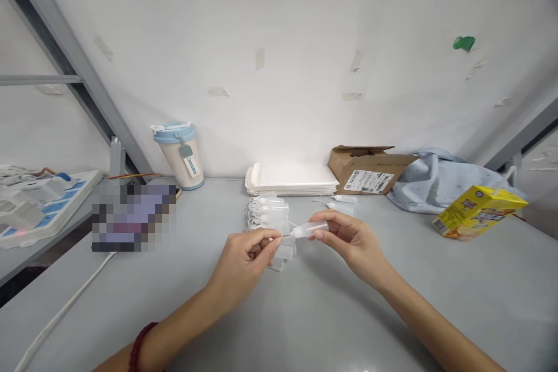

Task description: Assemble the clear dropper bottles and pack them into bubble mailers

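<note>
My right hand (349,238) holds a small translucent squeeze bottle (314,229) between thumb and fingers. The bottle lies nearly level, its narrow nozzle pointing left. At that end my left hand (250,253) pinches the thin needle tip (286,235) between thumb and forefinger; the fingertips hide its very end. Behind and below the hands is a row of similar small bottles (272,218), with thin white loops at their left ends. Further back on the right, a few more bottles (344,203) lie beside the cardboard box.
Along the wall stand a blue-lidded tumbler (183,157), a stack of white envelopes (292,177) and an open cardboard box (370,174). A pale blue cloth (440,180) and a yellow drink carton (477,215) are at right. A phone (139,218) with a white cable and a power strip (56,209) are at left.
</note>
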### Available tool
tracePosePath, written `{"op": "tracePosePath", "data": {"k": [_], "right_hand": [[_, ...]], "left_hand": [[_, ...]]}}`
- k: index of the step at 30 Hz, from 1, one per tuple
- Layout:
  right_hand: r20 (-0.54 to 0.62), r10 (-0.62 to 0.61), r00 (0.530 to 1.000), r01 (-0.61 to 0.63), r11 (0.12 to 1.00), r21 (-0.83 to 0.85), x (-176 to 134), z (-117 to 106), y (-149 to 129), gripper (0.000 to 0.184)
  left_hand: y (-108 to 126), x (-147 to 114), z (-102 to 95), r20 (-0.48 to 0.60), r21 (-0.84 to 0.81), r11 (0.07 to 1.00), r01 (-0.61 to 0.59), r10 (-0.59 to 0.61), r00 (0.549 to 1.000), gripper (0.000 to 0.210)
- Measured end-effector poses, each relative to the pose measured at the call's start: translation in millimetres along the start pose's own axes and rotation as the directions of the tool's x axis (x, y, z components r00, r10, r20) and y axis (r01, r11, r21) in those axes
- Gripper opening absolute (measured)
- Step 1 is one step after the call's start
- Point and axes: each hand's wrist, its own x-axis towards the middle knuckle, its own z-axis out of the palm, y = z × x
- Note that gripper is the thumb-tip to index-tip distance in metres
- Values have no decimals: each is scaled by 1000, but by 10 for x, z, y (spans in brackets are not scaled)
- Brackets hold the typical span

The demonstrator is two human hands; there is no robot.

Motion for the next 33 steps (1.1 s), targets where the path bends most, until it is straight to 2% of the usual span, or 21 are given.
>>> {"op": "tracePosePath", "data": {"k": [11, 15, 20, 25, 33], "right_hand": [[8, -65, 998, 65, 996, -58, -6, 12, -7, 19], [35, -149, 988, 153, 972, -177, -11, 19, -15, 18], [66, -255, 965, 263, 921, -288, -28, 59, -5, 18], [80, -233, 969, 246, 923, -295, -27, 83, 25, 20], [70, -245, 967, 254, 918, -303, -26, 86, 29, 19]], "left_hand": [[-3, 8, -1, 8, -6, 1000, 21, -21, 1000, 23], [-27, 7, 6, 12, 37, 999, -23, 22, 1000, 22], [-61, 17, 6, 51, 11, 1000, 22, -23, 998, 21], [-66, 4, 1, 94, 3, 1000, -2, 2, 996, 20], [-55, -1, 18, 113, -65, 995, 74, -66, 991, 18]]}}
